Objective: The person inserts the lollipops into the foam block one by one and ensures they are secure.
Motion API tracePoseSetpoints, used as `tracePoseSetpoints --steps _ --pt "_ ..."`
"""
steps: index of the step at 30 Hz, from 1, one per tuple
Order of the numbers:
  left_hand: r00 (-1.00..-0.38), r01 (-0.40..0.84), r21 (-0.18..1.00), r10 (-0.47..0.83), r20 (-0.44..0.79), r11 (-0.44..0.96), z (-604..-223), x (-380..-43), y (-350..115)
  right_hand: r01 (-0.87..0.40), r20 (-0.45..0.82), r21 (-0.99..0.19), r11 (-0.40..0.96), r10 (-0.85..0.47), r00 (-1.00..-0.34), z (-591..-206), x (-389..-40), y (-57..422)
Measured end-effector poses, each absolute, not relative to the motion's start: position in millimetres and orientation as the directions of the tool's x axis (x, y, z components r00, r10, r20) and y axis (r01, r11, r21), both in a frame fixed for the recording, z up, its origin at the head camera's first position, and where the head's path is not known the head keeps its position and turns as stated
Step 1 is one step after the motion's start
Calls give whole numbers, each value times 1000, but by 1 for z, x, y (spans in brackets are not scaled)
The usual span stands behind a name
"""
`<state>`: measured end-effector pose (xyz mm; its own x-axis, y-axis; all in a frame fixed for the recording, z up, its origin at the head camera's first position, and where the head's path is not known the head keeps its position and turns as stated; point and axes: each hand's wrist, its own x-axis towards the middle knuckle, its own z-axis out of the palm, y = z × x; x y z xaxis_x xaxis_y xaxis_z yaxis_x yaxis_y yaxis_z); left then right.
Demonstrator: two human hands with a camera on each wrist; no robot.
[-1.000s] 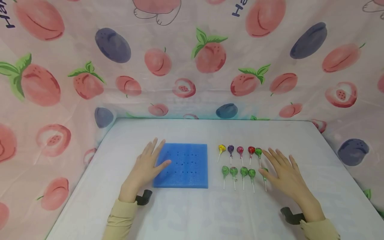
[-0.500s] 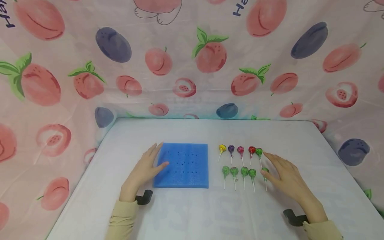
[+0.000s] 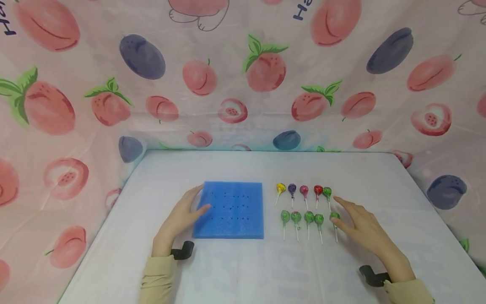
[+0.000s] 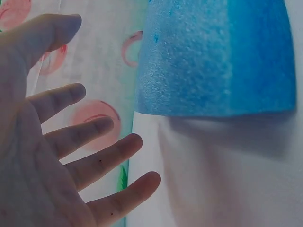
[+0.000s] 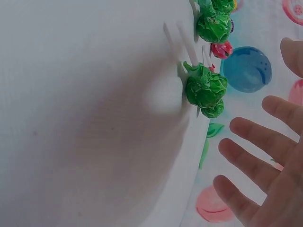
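A blue foam block [image 3: 235,211] with rows of small holes lies on the white table. At its left edge is my left hand [image 3: 179,216], thumb reaching over the block in the head view, holding nothing. The left wrist view shows the fingers [image 4: 104,161] spread apart beside the foam's side. To the right, lollipops lie in two rows: yellow [image 3: 280,187], purple [image 3: 292,188], pink [image 3: 304,191], red [image 3: 318,190] and green [image 3: 327,192] at the back, several green ones [image 3: 309,218] in front. My right hand [image 3: 362,226], nothing in it, hovers beside the rightmost green lollipop [image 5: 207,86].
Around the white table [image 3: 243,270] hangs a pale pink curtain [image 3: 243,139] printed with peaches and plums. A black wrist mount [image 3: 183,251] juts from the left wrist and another mount [image 3: 373,277] from the right.
The left hand has drawn its fingers slightly back and lower beside the foam block. The right hand's spread fingers have come closer together and lowered a little. Lollipops and block lie unchanged.
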<state>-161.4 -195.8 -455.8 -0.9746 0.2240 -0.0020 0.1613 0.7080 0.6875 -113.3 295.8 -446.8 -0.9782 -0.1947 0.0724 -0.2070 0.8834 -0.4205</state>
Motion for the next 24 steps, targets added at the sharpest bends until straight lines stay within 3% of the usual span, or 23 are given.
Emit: tracePoseSetpoints --steps 12,24 --pt "-979 104 710 199 -52 696 -464 -160 -201 -160 -11 -442 883 -183 -983 -451 -116 298" --pt "-972 135 663 227 -55 737 -475 -163 -203 -136 -58 -454 880 -181 -982 -454 -119 294"
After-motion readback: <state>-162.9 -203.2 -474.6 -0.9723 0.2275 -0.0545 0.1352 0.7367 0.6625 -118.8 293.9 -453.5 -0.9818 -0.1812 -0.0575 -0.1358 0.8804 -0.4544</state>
